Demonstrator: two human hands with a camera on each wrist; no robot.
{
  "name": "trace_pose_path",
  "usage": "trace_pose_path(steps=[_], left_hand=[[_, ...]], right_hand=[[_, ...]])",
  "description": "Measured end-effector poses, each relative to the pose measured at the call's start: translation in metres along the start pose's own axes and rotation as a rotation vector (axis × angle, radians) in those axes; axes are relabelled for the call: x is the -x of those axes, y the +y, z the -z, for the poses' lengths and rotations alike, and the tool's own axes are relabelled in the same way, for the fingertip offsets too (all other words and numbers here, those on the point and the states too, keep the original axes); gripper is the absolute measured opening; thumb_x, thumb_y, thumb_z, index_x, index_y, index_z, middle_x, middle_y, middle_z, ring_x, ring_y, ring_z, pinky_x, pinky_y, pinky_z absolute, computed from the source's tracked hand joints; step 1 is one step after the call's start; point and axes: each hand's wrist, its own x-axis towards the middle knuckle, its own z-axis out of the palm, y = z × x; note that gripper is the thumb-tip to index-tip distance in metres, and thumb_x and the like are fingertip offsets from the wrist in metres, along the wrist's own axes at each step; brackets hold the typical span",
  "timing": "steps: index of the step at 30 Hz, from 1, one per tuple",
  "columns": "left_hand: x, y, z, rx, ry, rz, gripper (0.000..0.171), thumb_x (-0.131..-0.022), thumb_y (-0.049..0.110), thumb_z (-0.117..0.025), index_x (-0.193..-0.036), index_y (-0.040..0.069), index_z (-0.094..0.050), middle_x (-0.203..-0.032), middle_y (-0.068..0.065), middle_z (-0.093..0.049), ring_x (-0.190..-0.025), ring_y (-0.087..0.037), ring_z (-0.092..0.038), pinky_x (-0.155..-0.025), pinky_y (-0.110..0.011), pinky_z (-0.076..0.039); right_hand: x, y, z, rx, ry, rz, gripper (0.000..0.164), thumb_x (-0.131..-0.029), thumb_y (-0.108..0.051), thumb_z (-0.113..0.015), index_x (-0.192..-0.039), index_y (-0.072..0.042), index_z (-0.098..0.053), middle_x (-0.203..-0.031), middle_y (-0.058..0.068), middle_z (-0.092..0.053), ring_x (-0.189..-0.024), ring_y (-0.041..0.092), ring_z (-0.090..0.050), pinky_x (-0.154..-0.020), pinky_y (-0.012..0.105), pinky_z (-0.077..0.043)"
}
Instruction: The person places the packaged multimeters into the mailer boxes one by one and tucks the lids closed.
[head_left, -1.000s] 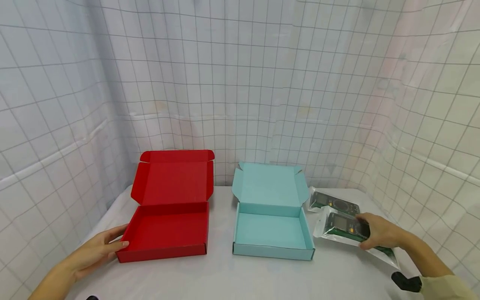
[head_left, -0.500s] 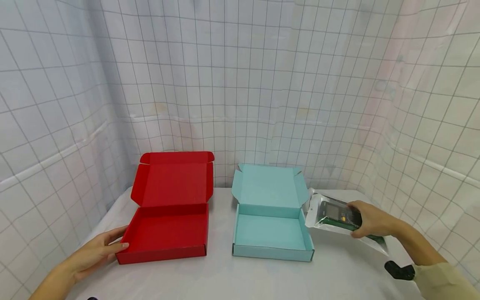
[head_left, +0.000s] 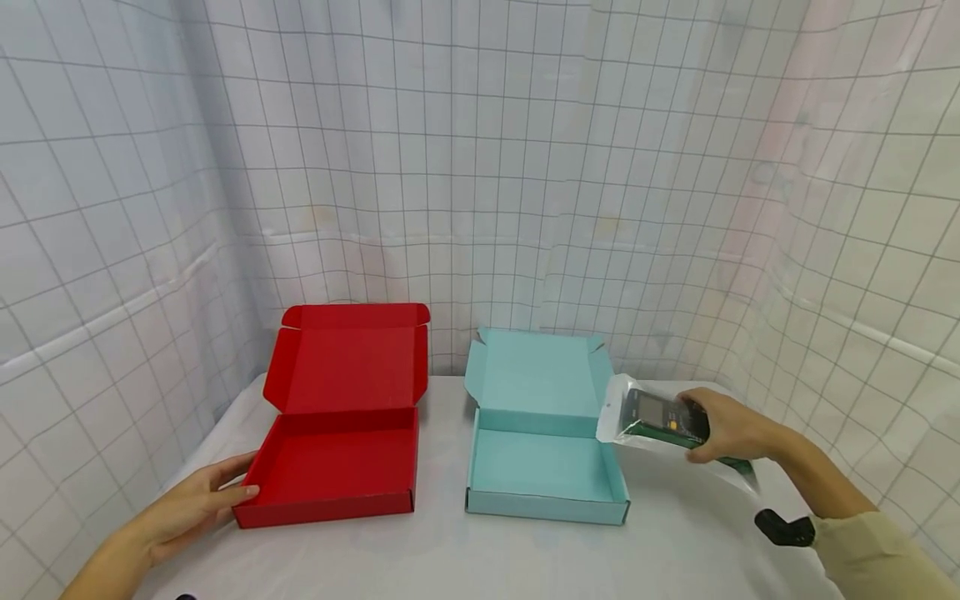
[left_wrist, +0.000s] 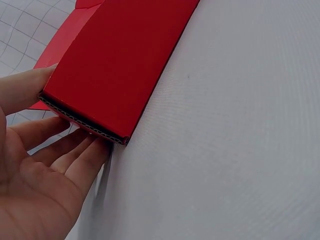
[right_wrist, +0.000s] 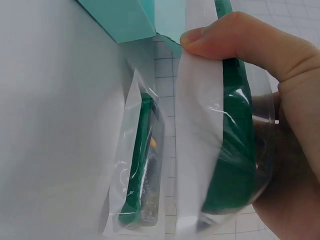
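Observation:
My right hand (head_left: pixel 731 427) grips a green and black multimeter (head_left: pixel 654 412) in a clear plastic bag, held above the table to the right of the light blue box (head_left: pixel 545 505). The right wrist view shows the thumb on the bag's pale side and another bagged multimeter (right_wrist: pixel 142 165) lying on the table; the raised one hides it in the head view. At the left, my left hand (head_left: pixel 197 506) holds the front left corner of the red box (head_left: pixel 330 505), thumb over the wall's top and fingers against its outer side (left_wrist: pixel 60 165).
Both boxes stand with their lids (head_left: pixel 356 367) folded back and nothing inside. A white cloth (head_left: pixel 442 558) covers the table. Grid-patterned curtains (head_left: pixel 465 167) enclose the back and both sides.
The right hand has lifted the bagged multimeter off the table and carried it left, toward the light blue box. My left hand stays at the red box's corner.

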Motion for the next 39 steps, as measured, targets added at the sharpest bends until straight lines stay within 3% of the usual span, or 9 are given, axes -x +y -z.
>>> trace_pose_path(steps=[4,11,18,25,32,39], left_hand=[[-0.001,0.001,0.000,0.000,-0.001,-0.002,0.079,-0.109,0.012,-0.050,-0.155,-0.016,0.007,-0.158,-0.029,-0.014,-0.119,-0.006,-0.055,-0.102,-0.033,-0.051],[-0.001,0.001,0.000,0.000,-0.023,-0.017,0.078,-0.109,0.011,-0.049,-0.155,-0.016,0.008,-0.154,-0.016,-0.029,-0.120,-0.007,-0.056,-0.102,-0.031,-0.051],[-0.003,-0.001,-0.003,-0.007,-0.023,-0.004,0.078,-0.109,0.011,-0.050,-0.156,-0.016,0.006,-0.157,-0.024,-0.021,-0.120,-0.006,-0.055,-0.102,-0.031,-0.051],[-0.007,0.003,-0.005,-0.005,-0.020,0.012,0.080,-0.109,0.013,-0.051,-0.156,-0.016,0.007,-0.160,-0.034,-0.004,-0.119,-0.006,-0.054,-0.102,-0.032,-0.051],[-0.004,0.002,-0.002,-0.019,-0.018,0.025,0.080,-0.109,0.013,-0.050,-0.155,-0.016,0.008,-0.160,-0.034,-0.003,-0.119,-0.005,-0.054,-0.102,-0.032,-0.051],[-0.001,0.004,-0.001,-0.007,0.011,0.070,0.081,-0.110,0.015,-0.051,-0.156,-0.015,0.008,-0.160,-0.035,-0.003,-0.119,-0.011,-0.051,-0.102,-0.039,-0.052]], right_hand=[[-0.005,-0.005,0.005,-0.002,0.006,0.022,0.084,-0.070,-0.028,-0.090,-0.135,0.008,-0.050,-0.114,0.007,-0.057,-0.097,0.024,-0.053,-0.074,0.036,-0.052],[-0.018,-0.011,0.004,0.028,0.006,0.036,0.085,-0.069,-0.030,-0.091,-0.135,0.006,-0.052,-0.112,0.004,-0.057,-0.096,0.022,-0.053,-0.075,0.037,-0.051],[-0.035,-0.024,-0.002,0.028,-0.029,0.056,0.088,-0.070,-0.034,-0.089,-0.138,0.006,-0.051,-0.115,0.004,-0.058,-0.099,0.022,-0.054,-0.078,0.039,-0.050],[-0.050,-0.038,-0.010,0.012,-0.051,0.067,0.088,-0.072,-0.031,-0.088,-0.140,0.007,-0.049,-0.116,0.004,-0.057,-0.097,0.022,-0.054,-0.078,0.038,-0.050],[-0.071,-0.057,-0.018,0.015,-0.088,0.107,0.089,-0.075,-0.032,-0.087,-0.143,0.007,-0.048,-0.122,0.007,-0.057,-0.101,0.022,-0.054,-0.082,0.043,-0.051],[-0.091,-0.073,-0.030,0.006,-0.117,0.146,0.089,-0.076,-0.035,-0.087,-0.145,0.006,-0.047,-0.132,0.011,-0.056,-0.111,0.026,-0.055,-0.089,0.047,-0.052]])
